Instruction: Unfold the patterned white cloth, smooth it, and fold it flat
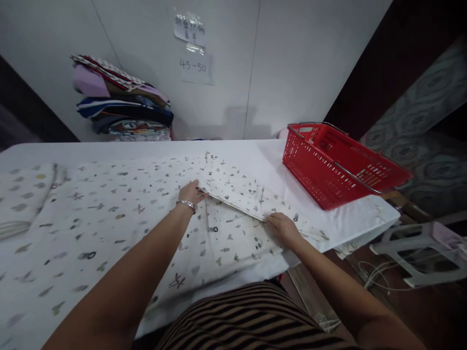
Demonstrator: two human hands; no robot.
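A large white cloth with small printed plants and figures lies spread over the table, running off to the left. Its right part is folded over, and a long folded edge slants between my hands. My left hand, with a bracelet at the wrist, pinches that edge near the cloth's middle. Farther right and closer to me, my right hand grips the same edge, thumb on top. Between the hands the edge is raised a little above the layer below. Some fingertips of both hands are hidden by the fabric.
A red plastic basket with metal handles stands on the white table at the right. Folded fabrics are stacked at the back left against the wall. Two paper notes hang there. A plastic stool stands at the lower right.
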